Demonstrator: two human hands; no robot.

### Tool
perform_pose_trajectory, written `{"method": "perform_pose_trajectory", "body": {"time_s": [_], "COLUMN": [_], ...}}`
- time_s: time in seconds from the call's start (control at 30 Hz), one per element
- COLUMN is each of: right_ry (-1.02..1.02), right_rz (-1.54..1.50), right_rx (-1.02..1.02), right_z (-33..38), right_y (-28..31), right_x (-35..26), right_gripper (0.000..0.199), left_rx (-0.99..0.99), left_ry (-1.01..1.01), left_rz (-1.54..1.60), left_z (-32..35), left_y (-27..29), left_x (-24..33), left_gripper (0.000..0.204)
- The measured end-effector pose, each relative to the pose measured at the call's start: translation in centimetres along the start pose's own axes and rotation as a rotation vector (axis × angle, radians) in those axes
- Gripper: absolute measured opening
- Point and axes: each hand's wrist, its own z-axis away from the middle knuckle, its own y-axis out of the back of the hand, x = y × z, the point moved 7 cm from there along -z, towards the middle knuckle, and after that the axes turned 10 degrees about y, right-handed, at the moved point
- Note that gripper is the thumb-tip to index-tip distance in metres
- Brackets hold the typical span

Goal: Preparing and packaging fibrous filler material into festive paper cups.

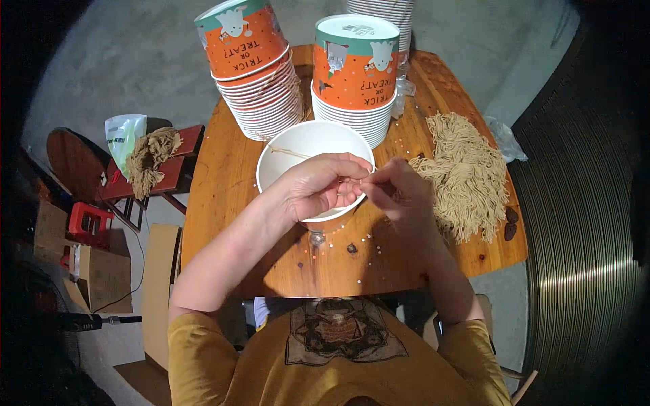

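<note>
While our left hand (318, 186) and right hand (399, 193) pinch one string (353, 180) over the white bowl (298, 145), its fitting looks unfinished; the string pile (467, 172) waits.

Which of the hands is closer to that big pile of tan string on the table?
Right. The right hand lies just beside the pile of tan string, at its left edge. The left hand sits farther off, over the white paper bucket.

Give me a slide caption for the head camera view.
Both hands, left and right, pinch a thin cord over a white paper tub on a wooden table.
</note>
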Motion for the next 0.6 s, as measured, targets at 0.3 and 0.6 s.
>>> {"method": "perform_pose_trajectory", "body": {"time_s": [0.3, 0.6], "right_ry": [-0.259, -0.259], "right_rz": [-0.295, -0.391], "right_rx": [-0.051, -0.057], "right_z": [0.5, 0.1], "right_y": [0.3, 0.3], "right_x": [3.2, 3.1], "right_gripper": [0.009, 0.009], "left_rx": [0.043, 0.127], "left_ry": [-0.033, -0.183], "left_rz": [-0.139, -0.357], "left_z": [0.5, 1.1], "left_y": [-0.1, -0.2], "left_x": [0.2, 0.7], "left_gripper": [0.014, 0.020]}}
